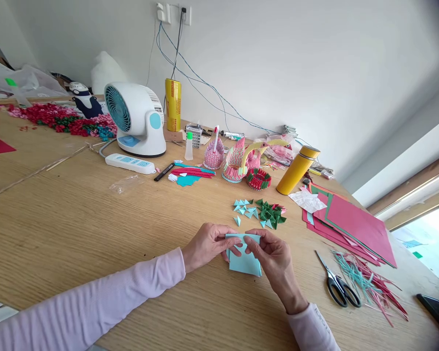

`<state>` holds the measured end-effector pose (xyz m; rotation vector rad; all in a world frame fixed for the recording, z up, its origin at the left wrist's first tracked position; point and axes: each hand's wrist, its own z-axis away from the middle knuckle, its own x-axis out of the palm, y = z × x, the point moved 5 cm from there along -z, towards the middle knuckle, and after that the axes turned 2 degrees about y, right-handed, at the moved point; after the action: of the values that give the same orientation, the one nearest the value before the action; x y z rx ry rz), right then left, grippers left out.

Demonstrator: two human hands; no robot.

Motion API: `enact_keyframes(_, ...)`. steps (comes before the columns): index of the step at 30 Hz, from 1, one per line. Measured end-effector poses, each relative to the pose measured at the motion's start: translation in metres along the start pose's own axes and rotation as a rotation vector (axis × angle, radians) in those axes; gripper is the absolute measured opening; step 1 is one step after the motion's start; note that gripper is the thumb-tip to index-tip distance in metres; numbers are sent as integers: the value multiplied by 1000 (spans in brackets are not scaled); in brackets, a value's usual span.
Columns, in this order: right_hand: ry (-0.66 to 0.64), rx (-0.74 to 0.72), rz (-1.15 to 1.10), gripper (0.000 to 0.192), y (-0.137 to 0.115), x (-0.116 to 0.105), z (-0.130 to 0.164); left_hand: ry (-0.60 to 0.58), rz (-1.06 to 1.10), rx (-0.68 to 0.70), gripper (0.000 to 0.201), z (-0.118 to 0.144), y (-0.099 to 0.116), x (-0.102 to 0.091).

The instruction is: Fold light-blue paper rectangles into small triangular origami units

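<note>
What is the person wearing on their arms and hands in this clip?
Both arms wear long, pale pink sleeves reaching the wrists. The right sleeve's cuff carries small lettering, too small to read. The left hand and right hand are bare: no gloves, rings or watch visible.

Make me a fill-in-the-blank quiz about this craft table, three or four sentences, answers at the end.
1. Both hands, left hand and right hand, hold a sheet of light ____ paper.
2. The scissors lie to the ____ of the right hand.
3. The white fan stands just behind a white power ____.
4. The green folded pieces lie beside a pile of light blue ones and in front of a ____ flask.

Answers: blue; right; strip; yellow
</note>
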<state>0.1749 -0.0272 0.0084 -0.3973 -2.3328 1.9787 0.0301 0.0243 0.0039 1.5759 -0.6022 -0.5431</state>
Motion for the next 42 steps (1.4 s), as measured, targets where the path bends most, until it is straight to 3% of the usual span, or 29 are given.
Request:
enact_keyframes(5, 9, -4, -10, 29, 3, -1, 0, -4, -111, -15, 43, 1, 4, -1)
enact_keyframes(10, 6, -24, -36, 31, 0, -1, -1, -88, -236, 9, 42, 2, 11, 1)
enact_keyframes(20, -25, 3, -184, 32, -2, 2, -2, -100, -191, 35, 42, 4, 6, 4)
enact_keyframes(31, -72, -6, -150, 38, -3, 8, 1, -98, -189, 6, 44, 6, 5, 7)
enact_keyframes(37, 11, -37, -119, 39, -9, -6, -5, -120, -148, -49, 35, 7, 3, 5)
enact_keyframes(39, 38, -52, -107, 41, -12, -14, -7, -80, -194, -58, 29, 5, 6, -1)
enact_keyframes(42, 11, -61, -79, 41, -13, -17, -9, 79, -395, 53, 26, 2, 20, -13)
